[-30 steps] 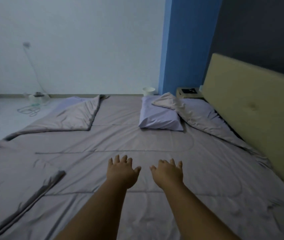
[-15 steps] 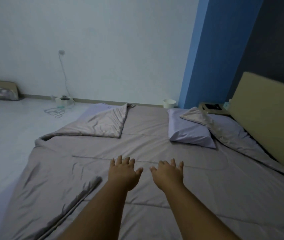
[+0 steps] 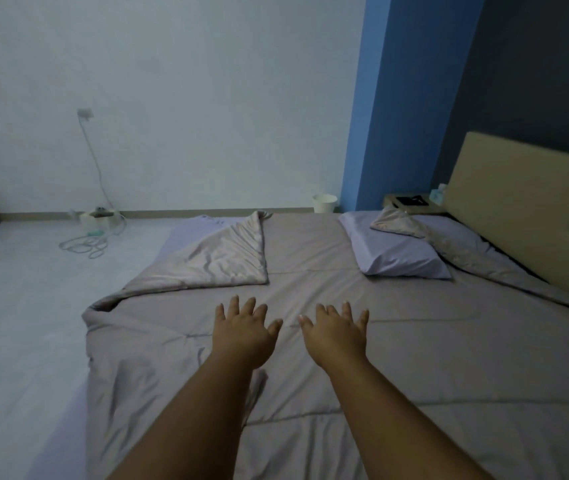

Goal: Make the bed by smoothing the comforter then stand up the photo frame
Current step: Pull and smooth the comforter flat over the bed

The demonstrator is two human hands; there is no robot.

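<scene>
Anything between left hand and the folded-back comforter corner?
Head view: only flat comforter lies between the left hand and the folded-back corner; nothing sits on that stretch.

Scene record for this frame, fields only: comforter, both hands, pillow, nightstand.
grey quilted comforter: covers bed; far-left corner folded back
left hand: fingers spread, holds nothing, over comforter
right hand: same, beside the left
lavender pillow: lies near beige padded headboard
nightstand: dark flat item on top, too small to identify
</scene>
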